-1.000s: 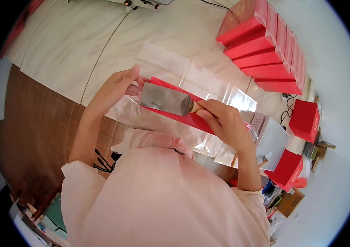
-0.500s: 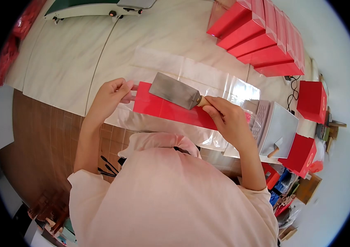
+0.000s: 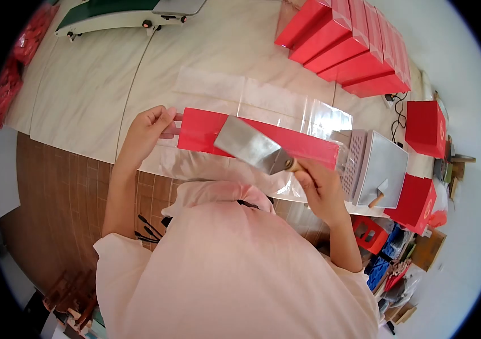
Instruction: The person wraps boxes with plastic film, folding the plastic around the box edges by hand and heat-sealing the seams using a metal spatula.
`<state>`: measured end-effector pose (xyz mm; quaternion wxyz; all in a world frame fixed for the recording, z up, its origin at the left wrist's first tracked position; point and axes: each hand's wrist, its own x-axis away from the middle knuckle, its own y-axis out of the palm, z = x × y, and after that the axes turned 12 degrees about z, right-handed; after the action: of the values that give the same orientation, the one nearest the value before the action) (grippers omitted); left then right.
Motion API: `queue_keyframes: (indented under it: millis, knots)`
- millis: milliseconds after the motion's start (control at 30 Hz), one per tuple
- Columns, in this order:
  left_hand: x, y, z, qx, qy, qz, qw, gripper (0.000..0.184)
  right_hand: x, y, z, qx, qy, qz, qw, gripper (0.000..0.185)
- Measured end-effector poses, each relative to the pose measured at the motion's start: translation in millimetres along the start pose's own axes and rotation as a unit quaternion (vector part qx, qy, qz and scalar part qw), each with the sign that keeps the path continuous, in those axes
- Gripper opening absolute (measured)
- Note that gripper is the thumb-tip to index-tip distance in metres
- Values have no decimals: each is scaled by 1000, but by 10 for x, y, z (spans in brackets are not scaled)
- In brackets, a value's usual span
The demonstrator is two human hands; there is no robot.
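Note:
A long red box [image 3: 198, 129] lies across clear plastic film [image 3: 212, 87] at the table's front edge. My left hand [image 3: 152, 129] is at the box's left end, its fingertips against or under clear film there; what it pinches is too small to make out. My right hand [image 3: 320, 189] is closed round the wooden handle of a scraper [image 3: 249, 144]. The scraper's wide metal blade is tilted over the front side of the box and hides part of it.
Several red boxes [image 3: 353, 62] stand in a row at the back right. A grey-white device [image 3: 384, 164] with a small scraper [image 3: 380, 192] on it is at the right, near two red boxes [image 3: 424, 129]. A green-topped machine [image 3: 110, 17] stands at the back left.
The scraper has moved toward the front edge, off the box's rear side. More of the box's top shows. My right hand has moved right and nearer my body; the whole view has shifted.

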<state>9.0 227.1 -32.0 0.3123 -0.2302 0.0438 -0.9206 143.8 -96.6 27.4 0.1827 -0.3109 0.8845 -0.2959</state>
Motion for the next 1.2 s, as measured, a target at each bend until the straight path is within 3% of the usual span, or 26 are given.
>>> queue_keyframes:
  millis: [67,167,200,267,333,367,400,500,667,733,800,867,933,967,1000,1033,1067,1100,1133,1167,1200]
  knots:
    - [17,-33,-37,4,2,13,1000,33,15,-38,-13,20,-24,14,999,25]
    - [-23,-88,-234,35,9,23,999,27,63,-346,242,-4,166,165,972,24]
    - [-64,-106,-246,21,19,22,999,29,53,-452,523,-35,210,242,947,26]
    - [-87,-139,-271,5,10,28,1000,33,116,-757,1051,44,261,371,890,34]
    - [-64,-108,-225,-1,9,45,999,36,381,-976,2047,83,343,462,814,42]
    - [-67,-78,-206,15,13,32,999,35,551,-1038,2463,184,351,480,783,44]
    - [-84,-60,-176,10,21,23,999,35,731,-1085,2877,278,357,488,746,46]
    - [-118,-97,-180,-17,20,10,1000,34,977,-1159,3210,235,451,499,701,47]
    - [-66,-45,-137,-30,2,44,999,34,1172,-1203,3453,237,470,506,683,41]
    - [-99,-67,-153,-25,8,39,999,34,1201,-1273,3381,438,422,529,591,35]
    - [-161,-174,-222,-13,-12,5,1000,33,1390,-1474,3473,477,436,505,572,29]
    - [-73,-101,-154,-17,3,16,1000,34,1549,-1587,3709,519,553,405,510,32]
    - [-49,-74,-128,-19,18,21,999,35,1688,-1697,3725,413,595,330,605,38]
    - [-61,-107,-148,-22,14,24,999,35,1887,-1692,4077,421,557,347,626,41]
    - [-81,-129,-190,-27,0,44,999,34,2115,-1735,4403,443,444,361,690,36]
    - [-77,-128,-213,-28,10,47,998,32,2477,-1823,5347,481,401,339,702,40]
    - [-69,-147,-186,-19,18,17,1000,29,2424,-1932,5124,649,314,221,657,30]
    - [-51,-117,-215,-21,16,53,998,28,2571,-2284,5624,762,246,113,588,31]
    - [-35,-107,-173,-36,17,41,998,28,2169,-2063,5055,612,77,396,681,29]
    - [0,-65,-118,-23,12,41,999,29,1817,-2048,4699,426,149,478,753,30]
    - [23,-14,-49,-36,8,46,998,31,1345,-1881,3810,52,284,532,796,34]
